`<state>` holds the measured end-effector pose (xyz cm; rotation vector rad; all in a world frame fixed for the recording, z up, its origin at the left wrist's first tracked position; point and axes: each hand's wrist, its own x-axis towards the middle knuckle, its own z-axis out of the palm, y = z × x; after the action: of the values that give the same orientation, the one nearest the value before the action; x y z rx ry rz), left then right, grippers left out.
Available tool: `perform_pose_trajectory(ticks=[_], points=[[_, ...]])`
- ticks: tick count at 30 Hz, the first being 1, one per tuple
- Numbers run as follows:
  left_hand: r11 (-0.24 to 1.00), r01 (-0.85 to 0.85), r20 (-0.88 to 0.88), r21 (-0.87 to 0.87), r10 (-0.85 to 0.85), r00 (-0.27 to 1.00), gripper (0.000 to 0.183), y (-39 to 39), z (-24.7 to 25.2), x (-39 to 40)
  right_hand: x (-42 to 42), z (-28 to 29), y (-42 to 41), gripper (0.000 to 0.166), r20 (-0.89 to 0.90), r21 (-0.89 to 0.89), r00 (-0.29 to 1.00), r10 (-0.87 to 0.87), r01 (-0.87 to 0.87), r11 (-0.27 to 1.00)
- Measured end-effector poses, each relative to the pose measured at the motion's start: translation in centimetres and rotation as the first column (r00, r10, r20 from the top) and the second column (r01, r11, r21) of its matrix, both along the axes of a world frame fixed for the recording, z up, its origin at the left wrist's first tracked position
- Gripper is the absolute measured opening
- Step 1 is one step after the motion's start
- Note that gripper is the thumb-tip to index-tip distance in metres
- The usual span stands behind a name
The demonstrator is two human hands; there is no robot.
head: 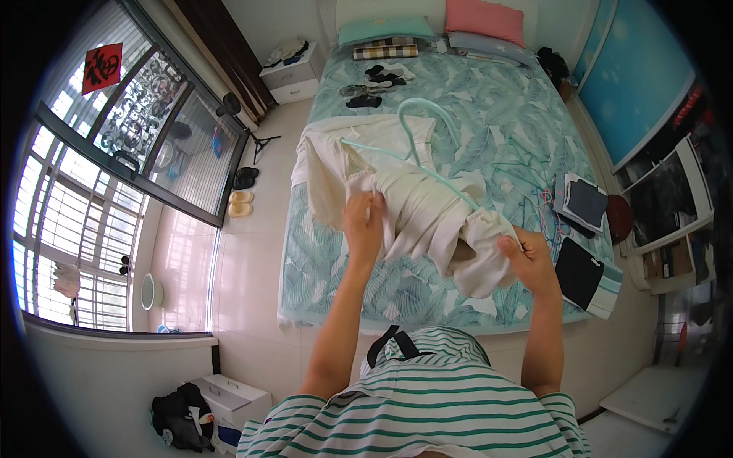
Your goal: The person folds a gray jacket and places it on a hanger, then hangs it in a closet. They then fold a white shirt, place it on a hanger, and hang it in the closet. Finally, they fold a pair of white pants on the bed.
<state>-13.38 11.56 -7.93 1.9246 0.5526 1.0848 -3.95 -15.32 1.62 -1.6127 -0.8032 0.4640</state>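
A white garment (pixel 424 223) with a gathered, elastic-looking edge is held up over the bed. My left hand (pixel 364 220) grips its gathered edge on the left side. On the right, my right hand (pixel 528 259) pinches the fabric between thumb and fingers. A light green hanger (pixel 438 178) rises out of the garment, its large hook pointing up; part of its frame is hidden in the cloth. Some of the white fabric lies on the bed to the left of my left hand.
The bed (pixel 401 292) has a leaf-patterned cover. Dark socks (pixel 366 102) lie toward the pillows. More green hangers (pixel 524 169) lie right of the garment, beside folded dark clothes (pixel 587 200). A folded black garment (pixel 578 272) sits at the right corner. A nightstand (pixel 292 74) stands at the far left.
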Motion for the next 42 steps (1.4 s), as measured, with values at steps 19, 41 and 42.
perform_pose_trajectory(ticks=[19, 41, 42], points=[[0.825, 0.015, -0.022, 0.564, -0.003, 1.000, 0.059, -11.4, 3.3, -0.3, -0.2, 1.0, -5.0, 0.031, 0.007, 0.107, 0.996, -0.088, 0.087, 0.991], [0.827, 0.281, -0.025, 0.487, -0.308, 0.951, 0.035, -18.9, 4.5, 6.2, -7.0, 1.1, -18.8, 0.027, -0.074, -0.033, 0.897, -0.436, 0.435, 0.900], [0.816, 0.358, -0.046, 0.453, -0.380, 0.924, 0.033, -19.9, 4.4, 6.8, -8.1, 1.3, -19.7, 0.027, -0.122, -0.051, 0.873, -0.472, 0.470, 0.881]])
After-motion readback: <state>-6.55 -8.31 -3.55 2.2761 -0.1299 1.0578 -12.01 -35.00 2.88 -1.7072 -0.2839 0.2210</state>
